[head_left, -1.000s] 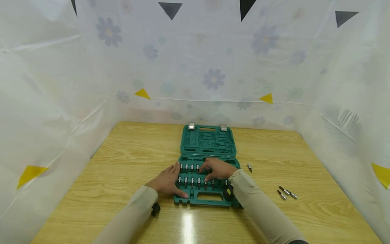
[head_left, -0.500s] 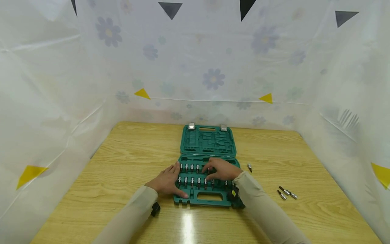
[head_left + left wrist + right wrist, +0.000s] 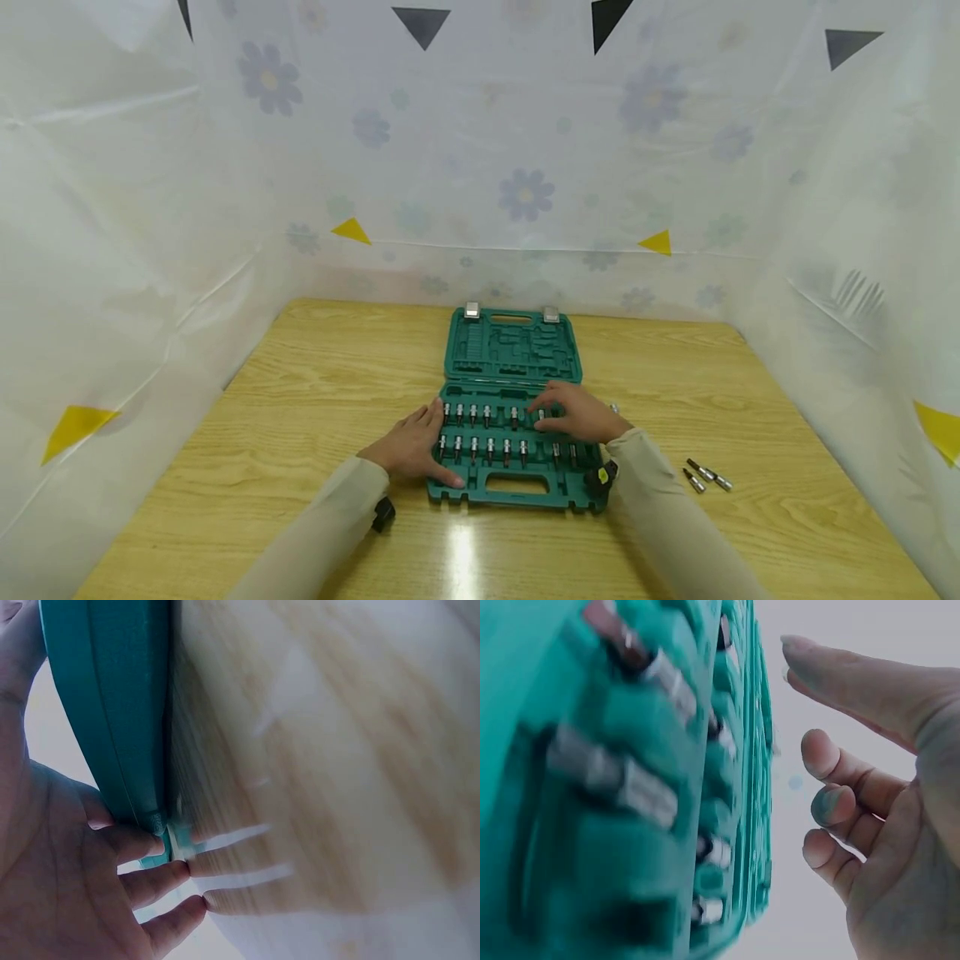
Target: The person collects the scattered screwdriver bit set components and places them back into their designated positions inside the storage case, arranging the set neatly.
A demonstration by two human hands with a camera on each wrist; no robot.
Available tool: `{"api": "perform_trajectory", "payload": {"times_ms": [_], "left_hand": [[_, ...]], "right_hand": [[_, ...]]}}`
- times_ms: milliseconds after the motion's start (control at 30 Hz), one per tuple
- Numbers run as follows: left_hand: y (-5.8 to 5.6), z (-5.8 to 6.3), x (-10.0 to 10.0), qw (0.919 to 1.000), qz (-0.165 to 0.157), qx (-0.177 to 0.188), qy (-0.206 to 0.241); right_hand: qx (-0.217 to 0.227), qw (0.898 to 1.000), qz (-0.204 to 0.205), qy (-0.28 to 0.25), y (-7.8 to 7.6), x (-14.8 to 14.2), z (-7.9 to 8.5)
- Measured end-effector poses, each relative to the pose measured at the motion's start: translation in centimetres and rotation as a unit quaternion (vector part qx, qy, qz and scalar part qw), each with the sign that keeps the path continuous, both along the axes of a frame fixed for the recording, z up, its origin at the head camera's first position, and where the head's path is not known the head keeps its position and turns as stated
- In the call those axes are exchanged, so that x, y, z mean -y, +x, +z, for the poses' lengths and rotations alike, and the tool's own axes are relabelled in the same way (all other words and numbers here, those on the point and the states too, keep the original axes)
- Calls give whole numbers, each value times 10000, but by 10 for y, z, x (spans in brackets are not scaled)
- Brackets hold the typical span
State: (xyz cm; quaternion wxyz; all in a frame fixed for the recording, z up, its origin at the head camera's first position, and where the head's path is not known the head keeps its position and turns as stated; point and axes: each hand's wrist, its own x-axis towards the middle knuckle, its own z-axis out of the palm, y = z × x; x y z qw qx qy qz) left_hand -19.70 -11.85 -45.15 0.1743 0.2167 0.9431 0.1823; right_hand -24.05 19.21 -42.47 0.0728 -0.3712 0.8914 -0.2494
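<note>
Hovering over the right part of the open green case point(image 3: 495, 482), the right hand point(image 3: 583, 414) holds nothing: its thumb and fingers are loosely bent and spread apart, and the right wrist view shows a gap between the hand and the silver-and-dark bits point(image 3: 649, 796) seated in the tray. From the head camera its thumb and forefinger appear on either side of a bit in the upper row point(image 3: 514, 414), though the right wrist view shows no grip on it. The left hand point(image 3: 408, 443) grasps nothing either; it rests along the left edge of the case with its fingers extended and its thumb lying across the near left corner, while the left wrist view shows fingertips down beside the case wall. The case lies unfolded near the middle of the wooden table point(image 3: 322, 358), its lid point(image 3: 512, 346) laid back on the far side, with two metal latches point(image 3: 472, 310) on the far edge. Bits stand in two rows in the near half, and the lower row point(image 3: 490, 451) has a gap between its sixth bit from the left and the pair at its right end. Three loose bits point(image 3: 694, 481) lie close together on the table to the right, and another loose bit point(image 3: 614, 408) shows partly behind the right hand. White sheeting point(image 3: 480, 150) printed with flowers surrounds the table.
</note>
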Motion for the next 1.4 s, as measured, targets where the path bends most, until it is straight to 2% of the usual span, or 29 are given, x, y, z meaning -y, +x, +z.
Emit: {"api": "perform_trajectory", "payload": {"times_ms": [367, 633, 800, 1100, 1400], "left_hand": [[0, -1, 0, 10000, 40, 33, -29], [0, -1, 0, 10000, 45, 62, -11], [1, 1, 0, 10000, 50, 58, -5], [1, 0, 0, 10000, 44, 55, -20], [0, -1, 0, 10000, 70, 6, 6]], "right_hand": [[-218, 9979, -417, -446, -2, -36, -1], [-86, 9917, -1091, -673, -2, -65, 0], [-95, 9905, -1212, -646, -4, -79, -2], [-236, 9893, -1355, -479, -12, -98, -19], [19, 9880, -1505, -352, -20, -115, -31]]}}
